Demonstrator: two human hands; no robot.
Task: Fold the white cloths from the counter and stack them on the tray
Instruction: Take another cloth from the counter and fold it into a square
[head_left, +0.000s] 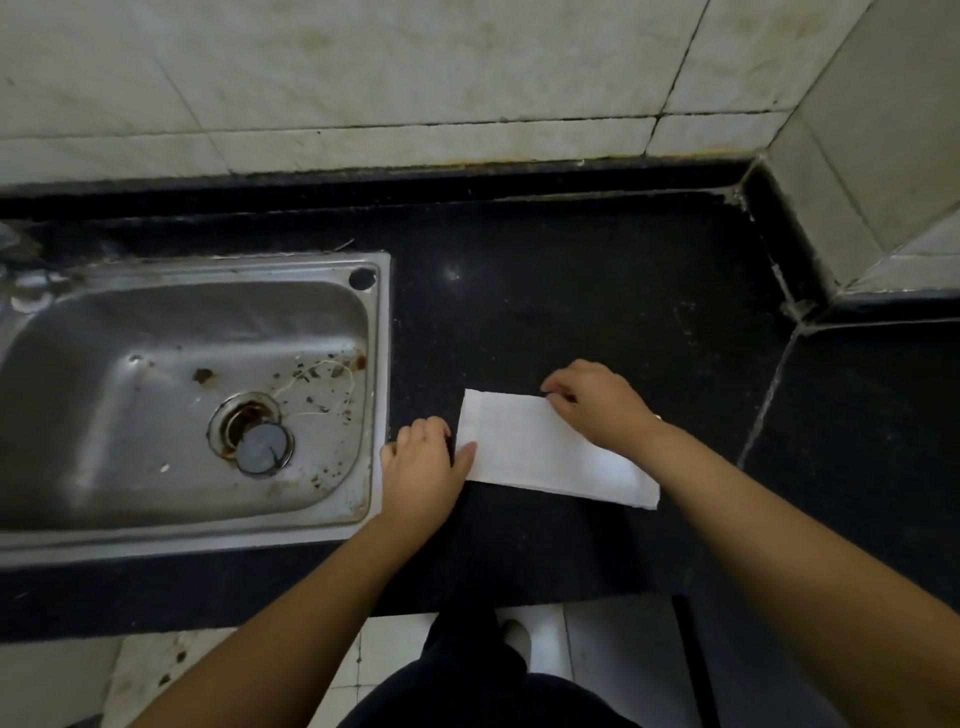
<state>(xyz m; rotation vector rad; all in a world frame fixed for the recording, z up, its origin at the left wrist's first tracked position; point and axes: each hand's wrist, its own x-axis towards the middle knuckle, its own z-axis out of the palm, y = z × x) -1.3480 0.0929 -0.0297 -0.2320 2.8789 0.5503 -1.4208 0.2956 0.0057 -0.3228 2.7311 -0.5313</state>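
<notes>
**Folding a white cloth on the dark counter**

Pressing down at two ends, we have both bare hands on a white rectangular folded cloth (550, 449) that lies flat on the black speckled stone counter (597, 291), just right of the sink. The cloth sits at a slant: its far-left corner points toward the wall, its near-right corner toward the counter's front edge.

Our left hand (423, 465) is at the cloth's left short edge. The thumb reaches onto the white fabric and touches it; the other fingers are bent under, knuckles up, over the strip of counter between cloth and sink. Whether those fingers pinch the edge of the cloth we cannot tell.

Our right hand (597, 402) covers the cloth's far-right corner. Its fingers are curled down and the fingertips pinch the far long edge of the fabric there.

To the left, a stainless-steel rectangular sink (382, 364) is set into the counter. Its basin is stained and flecked with debris, and a round metal drain plug (262, 447) sits in the drain opening. Behind the counter rises a pale, grimy tiled wall (363, 67), which turns a corner at far right. Below the counter edge we see dark trousers (467, 675) and a light tiled floor (597, 644).
</notes>
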